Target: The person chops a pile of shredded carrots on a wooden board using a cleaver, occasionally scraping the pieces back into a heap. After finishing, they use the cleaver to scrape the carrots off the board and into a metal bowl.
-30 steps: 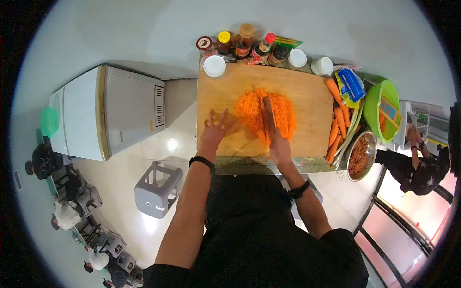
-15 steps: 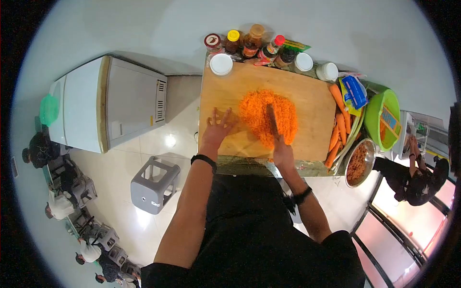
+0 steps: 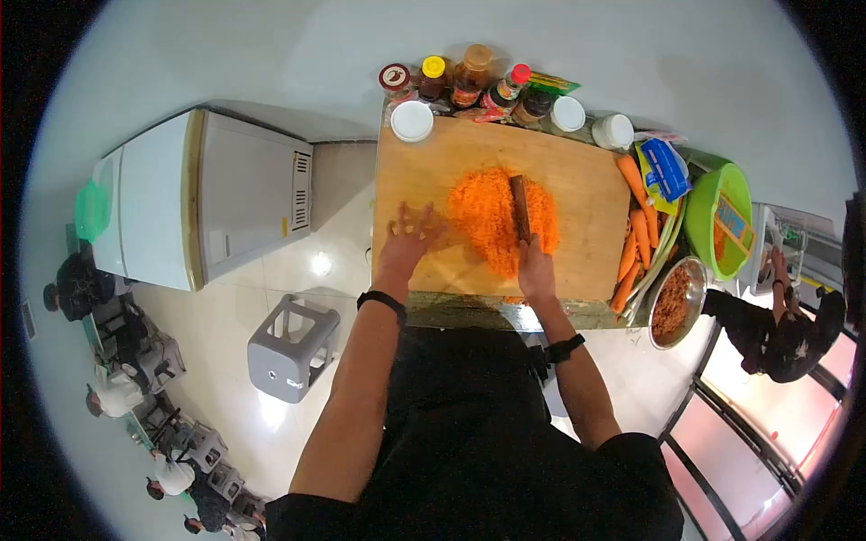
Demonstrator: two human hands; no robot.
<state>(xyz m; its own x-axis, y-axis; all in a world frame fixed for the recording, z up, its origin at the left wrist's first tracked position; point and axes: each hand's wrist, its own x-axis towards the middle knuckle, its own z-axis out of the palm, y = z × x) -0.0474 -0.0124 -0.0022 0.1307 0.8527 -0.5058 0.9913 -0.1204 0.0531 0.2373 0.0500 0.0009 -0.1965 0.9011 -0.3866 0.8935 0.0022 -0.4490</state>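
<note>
A heap of finely chopped carrot (image 3: 483, 216) covers the middle of a wooden cutting board (image 3: 586, 180). My right hand (image 3: 537, 269) is closed around the handle of a kitchen knife (image 3: 520, 209), whose dark blade points away from me over the right part of the heap. To the left of the carrot, my left hand (image 3: 408, 242) lies on the board with its fingers spread, holding nothing. Several whole carrots (image 3: 642, 236) lie just past the board's right edge, beside pale green stalks (image 3: 665, 243).
Sauce bottles (image 3: 472, 77) and white-lidded jars (image 3: 412, 122) line the board's far edge. At right stand a green basin (image 3: 699, 216) with a grater (image 3: 733, 223) and a metal bowl (image 3: 672, 307) of brownish-orange shreds. A grey stool (image 3: 287, 352) is at left; another person (image 3: 780, 334) works at far right.
My right hand has moved the knife slightly right, from the middle of the heap toward its right side. My left hand has stayed spread on the board.
</note>
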